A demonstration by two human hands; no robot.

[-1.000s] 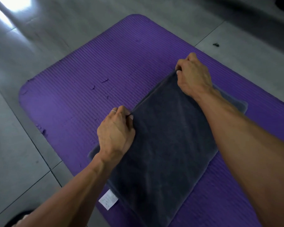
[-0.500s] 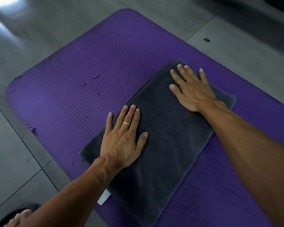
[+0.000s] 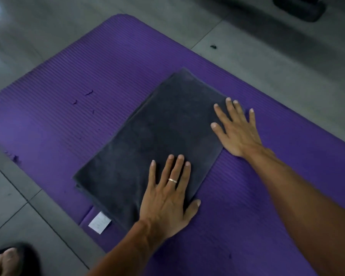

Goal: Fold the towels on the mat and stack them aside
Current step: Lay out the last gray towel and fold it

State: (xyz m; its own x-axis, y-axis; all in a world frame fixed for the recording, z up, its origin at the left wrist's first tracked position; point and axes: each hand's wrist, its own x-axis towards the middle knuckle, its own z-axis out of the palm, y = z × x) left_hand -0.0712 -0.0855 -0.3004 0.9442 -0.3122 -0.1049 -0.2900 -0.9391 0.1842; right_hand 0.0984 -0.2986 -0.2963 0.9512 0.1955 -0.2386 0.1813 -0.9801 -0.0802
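While both flat hands, left hand (image 3: 167, 198) and right hand (image 3: 237, 130), press the folded towel (image 3: 157, 140) near the mat (image 3: 88, 76) edge, smoothing seems in hand; the next fold needs gripped corners.

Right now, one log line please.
step: smoothing | towel: folded, on mat | left hand: flat on towel | right hand: flat at towel edge

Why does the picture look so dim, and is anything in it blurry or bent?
Head view: dim, soft indoor light, glare only on the floor at top left; the wide lens bows the purple mat; the grey towel and hands look slightly soft.
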